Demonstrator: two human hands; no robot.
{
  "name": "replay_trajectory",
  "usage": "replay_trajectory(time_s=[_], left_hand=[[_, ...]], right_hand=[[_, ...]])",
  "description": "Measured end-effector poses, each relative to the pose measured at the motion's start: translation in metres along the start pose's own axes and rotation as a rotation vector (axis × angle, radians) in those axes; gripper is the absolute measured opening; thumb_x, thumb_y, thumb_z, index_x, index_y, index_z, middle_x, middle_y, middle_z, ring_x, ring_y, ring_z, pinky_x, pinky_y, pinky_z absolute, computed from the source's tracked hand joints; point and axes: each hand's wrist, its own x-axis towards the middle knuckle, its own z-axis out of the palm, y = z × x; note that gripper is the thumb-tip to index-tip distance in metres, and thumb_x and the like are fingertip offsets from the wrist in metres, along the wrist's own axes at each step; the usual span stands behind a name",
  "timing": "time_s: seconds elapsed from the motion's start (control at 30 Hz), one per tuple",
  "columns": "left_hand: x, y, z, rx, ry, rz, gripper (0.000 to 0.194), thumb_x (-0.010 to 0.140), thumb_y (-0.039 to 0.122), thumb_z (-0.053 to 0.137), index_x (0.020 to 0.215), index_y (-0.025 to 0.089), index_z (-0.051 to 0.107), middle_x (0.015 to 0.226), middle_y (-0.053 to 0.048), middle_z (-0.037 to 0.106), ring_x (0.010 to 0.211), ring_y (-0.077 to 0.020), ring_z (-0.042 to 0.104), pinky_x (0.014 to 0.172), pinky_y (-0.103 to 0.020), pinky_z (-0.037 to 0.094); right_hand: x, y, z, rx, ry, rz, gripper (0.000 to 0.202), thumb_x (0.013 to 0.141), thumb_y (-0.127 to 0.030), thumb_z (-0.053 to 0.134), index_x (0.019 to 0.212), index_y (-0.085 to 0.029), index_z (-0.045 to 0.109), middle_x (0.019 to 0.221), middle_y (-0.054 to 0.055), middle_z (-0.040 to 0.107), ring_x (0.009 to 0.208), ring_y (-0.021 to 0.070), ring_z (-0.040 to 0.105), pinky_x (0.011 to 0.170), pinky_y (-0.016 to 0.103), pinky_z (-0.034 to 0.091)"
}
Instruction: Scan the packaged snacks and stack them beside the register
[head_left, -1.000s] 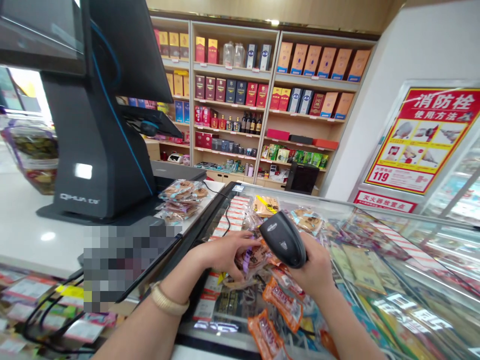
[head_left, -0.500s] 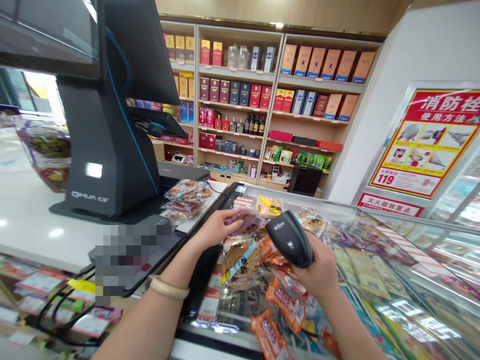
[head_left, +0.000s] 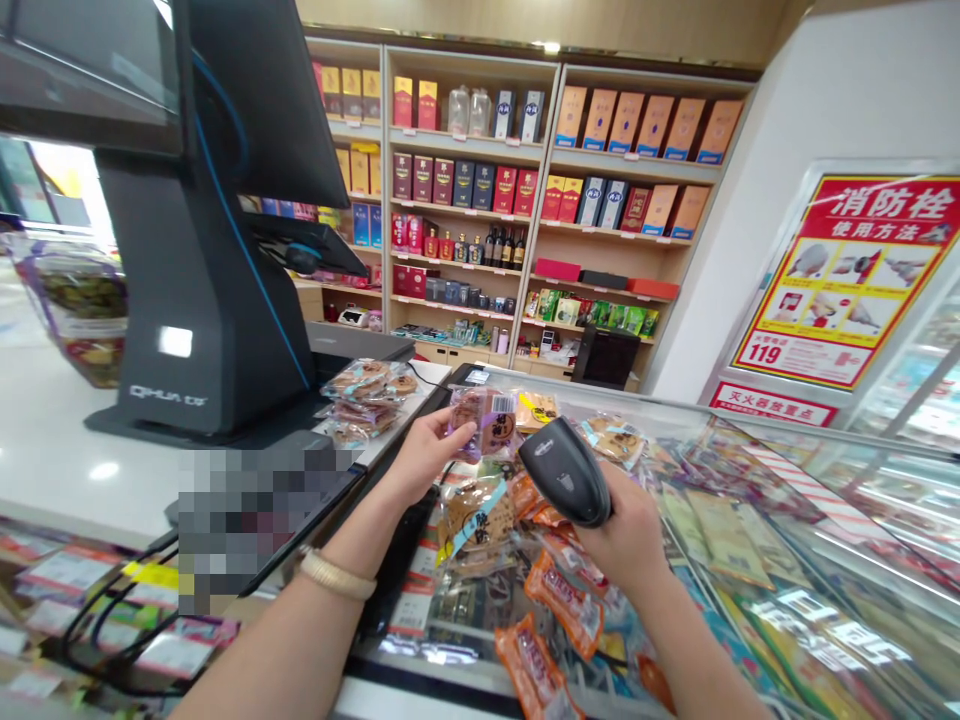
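My left hand (head_left: 429, 452) is closed on a purple-edged snack packet (head_left: 493, 424), its barcode label facing up. My right hand (head_left: 626, 520) grips a black handheld scanner (head_left: 566, 472), whose head points at that packet. Below the packet, on the glass counter, lies a clear packet with a blue and yellow label (head_left: 477, 522). Several orange snack packets (head_left: 564, 602) lie under and in front of my right hand. Beyond the scanner are a yellow-striped packet (head_left: 536, 410) and another clear cookie packet (head_left: 613, 438).
A dark register stand (head_left: 202, 300) rises at the left, with a stack of cookie packets (head_left: 364, 400) beside it. Black cables (head_left: 97, 640) hang at the lower left. Glass edges of the display counter (head_left: 675, 412) run along the back and right. Stocked shelves (head_left: 465, 150) stand behind.
My left hand has taken hold of the purple-edged packet and raised it, turning its barcode into view. The scanner remains in my right hand, near the packet.
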Motion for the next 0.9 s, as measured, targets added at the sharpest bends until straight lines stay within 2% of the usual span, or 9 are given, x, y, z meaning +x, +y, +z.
replay_trajectory(time_s=[0.17,0.37,0.5,0.63,0.7,0.77,0.83,0.9], left_hand=[[0.0,0.0,0.0,-0.005,0.003,0.003,0.046,0.061,0.045,0.081,0.091,0.012,0.072,0.084,-0.007,0.072,0.066,-0.0162,0.065,0.059,-0.028,0.056],[0.004,-0.006,-0.003,-0.111,0.077,-0.023,0.037,0.061,0.042,0.081,0.078,0.012,0.067,0.073,-0.005,0.069,0.062,-0.0147,0.064,0.056,-0.026,0.056],[0.009,-0.003,-0.006,-0.275,0.223,-0.05,0.03,0.066,0.032,0.079,0.085,0.014,0.065,0.076,-0.004,0.069,0.061,-0.0136,0.065,0.054,-0.024,0.055],[0.011,0.006,-0.013,-0.417,0.397,-0.017,0.02,0.072,0.022,0.071,0.089,0.015,0.062,0.085,-0.004,0.071,0.068,-0.013,0.068,0.061,-0.024,0.058],[0.011,0.008,-0.018,-0.392,0.411,-0.052,0.02,0.074,0.021,0.069,0.091,0.016,0.062,0.085,-0.004,0.071,0.068,-0.0135,0.068,0.059,-0.024,0.058],[0.01,0.006,-0.021,-0.284,0.377,-0.142,0.022,0.074,0.023,0.069,0.094,0.016,0.062,0.083,-0.004,0.071,0.064,-0.0144,0.068,0.051,-0.023,0.056],[0.011,-0.001,-0.024,-0.14,0.346,-0.23,0.024,0.072,0.023,0.071,0.093,0.016,0.063,0.079,-0.004,0.07,0.058,-0.0145,0.066,0.044,-0.021,0.051],[0.013,-0.009,-0.027,-0.026,0.343,-0.279,0.024,0.07,0.023,0.072,0.09,0.016,0.064,0.076,-0.005,0.07,0.058,-0.0146,0.066,0.043,-0.02,0.05]], right_hand=[[0.0,0.0,0.0,-0.005,-0.028,0.062,0.021,0.075,-0.021,0.055,0.095,-0.02,0.063,0.087,0.007,0.071,0.077,0.022,0.067,0.063,0.028,0.049],[0.002,-0.001,-0.002,-0.018,0.012,0.004,0.018,0.076,-0.022,0.056,0.092,-0.019,0.062,0.082,0.006,0.07,0.07,0.0205,0.066,0.059,0.027,0.049],[0.001,0.0,-0.001,-0.025,0.029,-0.026,0.019,0.076,-0.022,0.056,0.093,-0.019,0.062,0.08,0.005,0.07,0.069,0.0201,0.066,0.058,0.027,0.05],[0.0,0.001,-0.001,-0.024,0.031,-0.042,0.025,0.075,-0.022,0.055,0.099,-0.019,0.062,0.084,0.006,0.071,0.071,0.0209,0.067,0.06,0.028,0.052],[0.0,0.001,-0.001,-0.025,0.024,-0.037,0.022,0.076,-0.022,0.055,0.097,-0.02,0.062,0.081,0.005,0.07,0.07,0.0207,0.067,0.059,0.028,0.052],[0.0,0.0,-0.001,-0.025,0.019,-0.03,0.021,0.075,-0.021,0.055,0.095,-0.02,0.063,0.079,0.005,0.069,0.069,0.0207,0.066,0.058,0.028,0.052],[0.0,0.0,-0.001,-0.027,0.018,-0.024,0.021,0.075,-0.022,0.055,0.095,-0.02,0.063,0.08,0.006,0.07,0.07,0.021,0.066,0.058,0.028,0.052],[0.0,0.0,-0.002,-0.029,0.024,-0.024,0.021,0.075,-0.022,0.055,0.094,-0.02,0.063,0.081,0.006,0.07,0.07,0.0214,0.066,0.058,0.029,0.052]])
